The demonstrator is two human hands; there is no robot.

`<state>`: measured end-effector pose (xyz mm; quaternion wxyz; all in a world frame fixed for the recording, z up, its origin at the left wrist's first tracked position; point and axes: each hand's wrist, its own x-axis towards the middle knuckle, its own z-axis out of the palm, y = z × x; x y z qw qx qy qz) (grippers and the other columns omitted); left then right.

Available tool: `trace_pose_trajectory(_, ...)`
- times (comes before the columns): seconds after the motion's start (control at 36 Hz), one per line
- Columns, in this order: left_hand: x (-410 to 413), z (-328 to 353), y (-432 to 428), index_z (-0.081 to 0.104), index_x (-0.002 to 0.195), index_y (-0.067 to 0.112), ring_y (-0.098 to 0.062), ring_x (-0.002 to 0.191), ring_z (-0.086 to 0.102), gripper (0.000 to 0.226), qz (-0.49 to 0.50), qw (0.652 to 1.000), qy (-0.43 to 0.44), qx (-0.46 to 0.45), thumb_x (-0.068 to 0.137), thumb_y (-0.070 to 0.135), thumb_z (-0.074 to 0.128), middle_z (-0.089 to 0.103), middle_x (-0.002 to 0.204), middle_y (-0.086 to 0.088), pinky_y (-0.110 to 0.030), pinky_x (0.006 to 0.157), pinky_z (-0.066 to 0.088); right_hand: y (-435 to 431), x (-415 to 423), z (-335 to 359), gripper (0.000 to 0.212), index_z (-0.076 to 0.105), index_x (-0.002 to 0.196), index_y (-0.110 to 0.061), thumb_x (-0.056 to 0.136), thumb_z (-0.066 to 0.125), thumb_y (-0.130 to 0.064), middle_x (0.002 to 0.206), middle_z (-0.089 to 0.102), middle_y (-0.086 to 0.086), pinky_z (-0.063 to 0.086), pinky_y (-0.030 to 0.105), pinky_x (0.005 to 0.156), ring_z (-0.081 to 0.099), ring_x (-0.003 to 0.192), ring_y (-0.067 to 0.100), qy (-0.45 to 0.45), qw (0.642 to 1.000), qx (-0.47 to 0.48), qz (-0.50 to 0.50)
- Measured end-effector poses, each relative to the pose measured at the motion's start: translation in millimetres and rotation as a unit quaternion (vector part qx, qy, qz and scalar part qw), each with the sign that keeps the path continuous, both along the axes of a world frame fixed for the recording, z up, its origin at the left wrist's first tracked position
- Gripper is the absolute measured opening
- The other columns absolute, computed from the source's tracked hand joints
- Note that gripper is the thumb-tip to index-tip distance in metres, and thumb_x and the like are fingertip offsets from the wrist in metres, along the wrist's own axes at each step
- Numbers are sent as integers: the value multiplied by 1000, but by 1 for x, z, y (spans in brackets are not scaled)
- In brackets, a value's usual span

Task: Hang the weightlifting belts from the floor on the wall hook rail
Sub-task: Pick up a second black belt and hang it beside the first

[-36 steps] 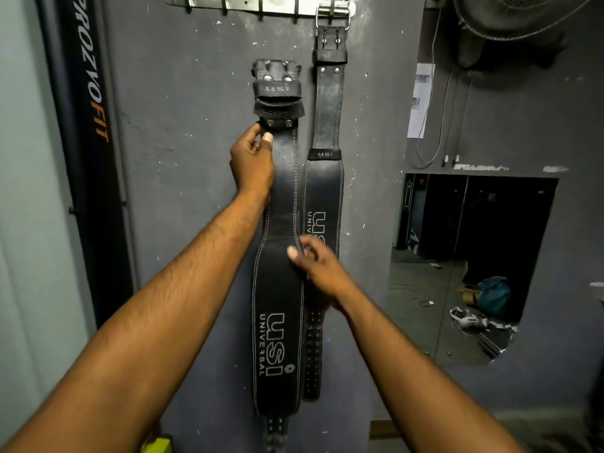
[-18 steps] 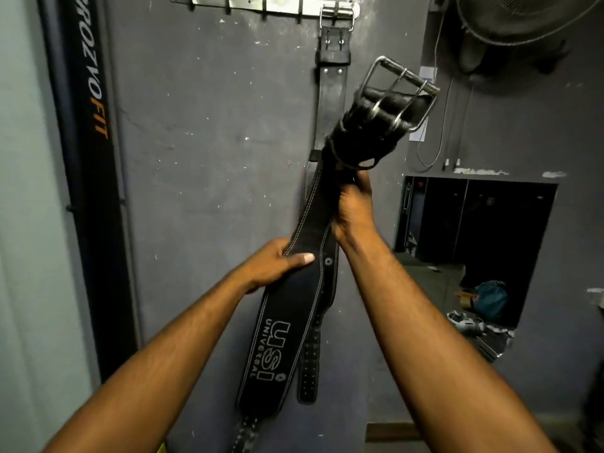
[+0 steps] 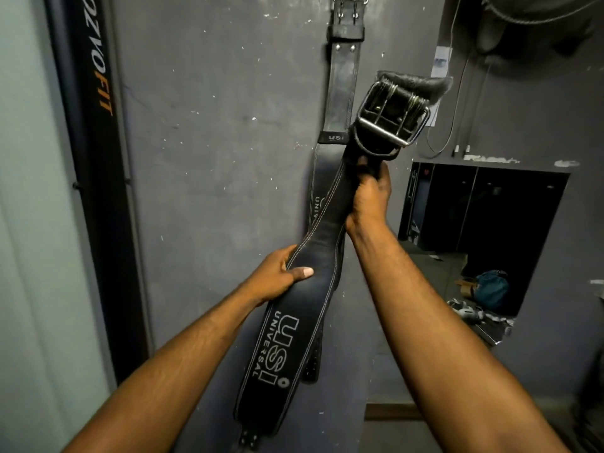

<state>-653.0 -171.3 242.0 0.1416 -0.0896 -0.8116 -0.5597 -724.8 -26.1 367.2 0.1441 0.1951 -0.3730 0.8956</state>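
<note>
Black leather, thick and edge-stitched: the held belt [image 3: 294, 322] slants across the grey wall [image 3: 212, 158], buckle end up and to the right, tail running out of the lower edge of view. The right hand [image 3: 371, 197] grips the narrow neck just under the steel buckle [image 3: 392, 122]. The left hand [image 3: 281, 276] clamps the wide back panel lower down, thumb over its face. Both hands are closed on this belt, well apart along it.

Handling, as judged: stiff and fairly heavy, since the panel keeps its shape rather than drooping. The buckle end looks top-heavy (it folds over above the fist). The sound hold is close under the buckle, to steer the frame onto a hook, with the other hand bearing the panel.

A hung belt [image 3: 343, 76] lies flat on the wall just behind, partly covered by the held one.

Not verifiable:
- The hook rail is cut off above, so free hooks cannot be counted.
- The fingers of both hands are hidden behind the leather.
- The buckle prongs are blurred.
- The floor below is out of view, so any remaining belts are unknown.
</note>
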Motion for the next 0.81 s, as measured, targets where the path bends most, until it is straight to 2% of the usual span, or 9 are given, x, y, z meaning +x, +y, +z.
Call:
trace_pose_trajectory(0.08, 1, 1, -3, 56, 133, 22, -16, 108, 70, 47, -1, 1000, 13, 1, 88, 19, 72, 72, 120, 1, -46, 100, 54, -1, 0, 1, 17, 68, 104, -22, 93, 65, -9, 123, 68, 24, 53, 58, 99, 65, 116, 42, -12, 1000, -17, -14)
trace_pose_trajectory(0.14, 5, -1, -9, 52, 136, 23, -18, 110, 70, 51, -36, 999, -18, 24, 89, 19, 72, 70, 123, -1, -44, 97, 56, 1, -2, 2, 17, 68, 100, -23, 91, 66, -9, 120, 70, 22, 52, 61, 99, 65, 115, 40, -22, 999, -19, -36)
trace_pose_trajectory(0.19, 7, -5, -15, 52, 136, 24, -21, 106, 72, 51, -63, 996, -62, 3, 89, 21, 72, 70, 121, -4, -44, 92, 58, 3, -3, 4, 14, 69, 96, -25, 88, 68, -14, 117, 71, 20, 52, 61, 99, 65, 115, 40, -23, 998, -22, -50)
trace_pose_trajectory(0.31, 4, -9, -16, 57, 130, 18, -24, 101, 73, 45, -5, 999, -42, -5, 88, 18, 72, 73, 116, -6, -50, 93, 57, 6, -4, 8, 13, 69, 97, -25, 88, 68, -16, 118, 71, 18, 52, 61, 100, 65, 115, 40, -27, 998, -33, -55)
trace_pose_trajectory(0.42, 2, -7, -15, 55, 133, 18, -23, 103, 72, 48, 2, 1000, -19, 11, 88, 19, 72, 72, 118, -6, -50, 93, 57, 8, -9, 12, 14, 69, 94, -20, 80, 69, -16, 109, 70, 19, 48, 64, 103, 66, 105, 37, -37, 996, -45, -63)
trace_pose_trajectory(0.53, 9, -13, -25, 51, 134, 22, -26, 102, 73, 49, -67, 994, -85, 19, 89, 18, 71, 71, 119, -9, -44, 89, 59, 8, -7, 12, 7, 68, 94, -19, 87, 69, -16, 110, 70, 20, 49, 64, 100, 65, 100, 32, -33, 996, -32, -71)
trace_pose_trajectory(0.64, 9, -31, -26, 56, 128, 23, -24, 101, 73, 42, -32, 996, -76, 21, 90, 11, 69, 73, 116, -7, -49, 94, 57, 5, -5, 7, 13, 67, 97, -22, 91, 65, -12, 113, 71, 17, 51, 60, 101, 66, 111, 37, -23, 996, -21, -78)
trace_pose_trajectory(0.72, 6, -34, -21, 55, 127, 25, -24, 99, 74, 41, -8, 998, -61, 26, 90, 11, 68, 72, 115, -7, -51, 92, 57, 4, -6, 6, 23, 68, 91, -26, 77, 60, -9, 101, 70, 11, 48, 63, 103, 65, 101, 33, -22, 996, 2, -91)
trace_pose_trajectory(0.81, 9, -34, -26, 51, 133, 26, -23, 104, 72, 48, -49, 995, -87, 21, 90, 17, 69, 71, 119, -7, -46, 93, 58, 6, -6, 9, 22, 69, 105, -18, 86, 62, -9, 113, 72, 15, 51, 60, 101, 66, 112, 39, -24, 995, 1, -98)
